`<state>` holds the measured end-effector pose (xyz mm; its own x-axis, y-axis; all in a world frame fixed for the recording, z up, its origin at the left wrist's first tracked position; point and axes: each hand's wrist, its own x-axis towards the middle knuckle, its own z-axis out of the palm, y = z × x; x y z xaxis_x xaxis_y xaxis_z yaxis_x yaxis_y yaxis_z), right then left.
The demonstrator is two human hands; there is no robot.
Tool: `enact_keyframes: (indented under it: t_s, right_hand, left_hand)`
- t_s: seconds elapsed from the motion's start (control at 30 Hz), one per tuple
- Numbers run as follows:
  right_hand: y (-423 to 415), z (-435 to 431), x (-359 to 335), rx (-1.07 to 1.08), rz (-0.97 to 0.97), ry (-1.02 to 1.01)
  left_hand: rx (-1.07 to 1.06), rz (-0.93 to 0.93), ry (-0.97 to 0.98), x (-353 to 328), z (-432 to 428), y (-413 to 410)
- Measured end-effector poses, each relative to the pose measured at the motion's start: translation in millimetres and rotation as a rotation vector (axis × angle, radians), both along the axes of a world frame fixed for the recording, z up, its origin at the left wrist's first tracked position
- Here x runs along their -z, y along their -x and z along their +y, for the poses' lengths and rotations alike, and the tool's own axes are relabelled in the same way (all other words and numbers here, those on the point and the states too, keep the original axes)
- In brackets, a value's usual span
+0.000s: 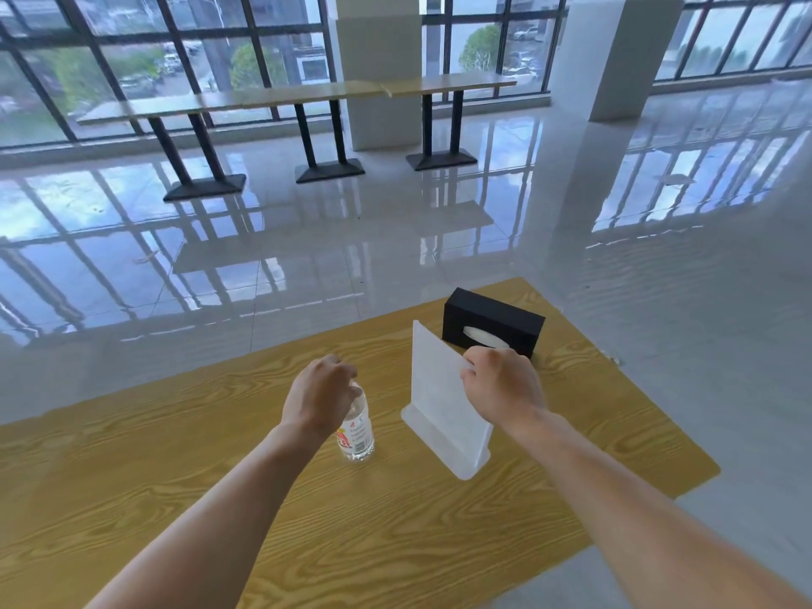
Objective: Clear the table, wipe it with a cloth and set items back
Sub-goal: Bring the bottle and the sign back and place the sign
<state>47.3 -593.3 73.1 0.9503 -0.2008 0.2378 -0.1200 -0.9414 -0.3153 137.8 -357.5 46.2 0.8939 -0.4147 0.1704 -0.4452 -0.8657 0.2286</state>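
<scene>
On the wooden table [175,454] stands a clear plastic bottle [358,428] with a red and white label. My left hand [318,395] curls round its top, hiding the cap. To its right stands a frosted white acrylic sign holder [439,402] on its base. My right hand [501,384] grips the holder's upper right edge. Behind the holder lies a black tissue box [492,320] with white tissue showing in its slot. No cloth is in view.
The table's far edge and right corner [707,470] drop to a glossy tiled floor. Long tables on black pedestals [329,96] stand by the windows far behind. A white pillar [382,68] rises beyond them.
</scene>
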Motion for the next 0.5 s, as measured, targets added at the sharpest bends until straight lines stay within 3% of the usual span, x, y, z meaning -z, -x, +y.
enact_keyframes:
  t_s: [0.37,0.43,0.5]
  right_hand:
    - [13.1,-24.2,-7.2,0.004,0.011,-0.009]
    - [15.0,-24.2,-8.0,0.019,0.011,-0.007]
    - [17.9,-24.2,-8.3,0.034,0.015,-0.01]
  left_hand:
    - [-0.024,0.045,-0.06,-4.4,-17.0,7.8]
    - [0.023,-0.024,-0.079,-10.3,-24.1,7.4]
    - [0.103,-0.048,0.024,-18.9,-39.4,5.1]
